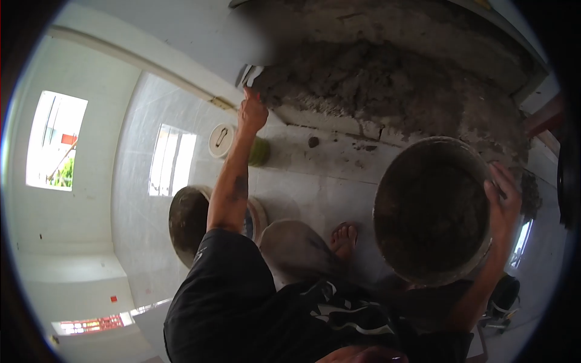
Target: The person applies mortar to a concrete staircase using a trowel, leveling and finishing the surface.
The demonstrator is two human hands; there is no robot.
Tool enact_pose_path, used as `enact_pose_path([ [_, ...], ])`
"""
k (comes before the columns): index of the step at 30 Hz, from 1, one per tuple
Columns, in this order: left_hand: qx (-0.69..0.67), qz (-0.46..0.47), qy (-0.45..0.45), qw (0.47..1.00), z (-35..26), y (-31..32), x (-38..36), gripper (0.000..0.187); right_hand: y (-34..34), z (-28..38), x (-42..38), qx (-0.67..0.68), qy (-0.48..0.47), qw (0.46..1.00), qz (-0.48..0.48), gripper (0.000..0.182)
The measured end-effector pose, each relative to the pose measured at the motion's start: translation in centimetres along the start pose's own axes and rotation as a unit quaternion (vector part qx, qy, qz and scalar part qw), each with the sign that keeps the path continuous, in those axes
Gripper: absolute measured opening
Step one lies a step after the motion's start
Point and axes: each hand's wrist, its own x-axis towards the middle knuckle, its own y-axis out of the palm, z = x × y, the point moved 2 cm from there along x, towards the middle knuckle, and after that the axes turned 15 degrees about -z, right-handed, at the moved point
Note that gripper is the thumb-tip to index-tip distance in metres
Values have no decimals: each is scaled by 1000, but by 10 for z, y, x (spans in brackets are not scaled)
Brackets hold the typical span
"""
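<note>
At near left, a bucket [181, 212] stands beside your outstretched left arm. Your left hand [253, 114] reaches far, fingers curled round the trowel [252, 75] at the left end of the mortar [363, 78]. Floor [339, 163] lies between the ledge edge [327, 119] and your foot [344, 239]. At right, your right hand [503, 196], arm bent, grips the large tub [433, 209] by its right rim.

- No words, numbers or brands could be read
- The pale print [340, 315] on the dark shirt [290, 314] was illegible
- The small pale mark [197, 257] on its left sleeve [233, 266] was too blurred to read
</note>
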Motion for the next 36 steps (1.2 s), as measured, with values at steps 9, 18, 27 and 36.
enact_pose_path([
  [9,-373,44,-335,864,54,16,-169,33,-22,-40,10,-14,-43,999,7,39],
  [18,-547,-55,-386,741,20,116,-136,49,-55,-81,2,-87,-72,994,15,44],
  [27,-730,98,-510,444,-41,212,-152,48,-31,-68,17,-63,-53,997,11,44],
  [36,-580,129,-363,718,21,81,-164,33,-11,-23,-5,-38,-52,998,8,42],
])
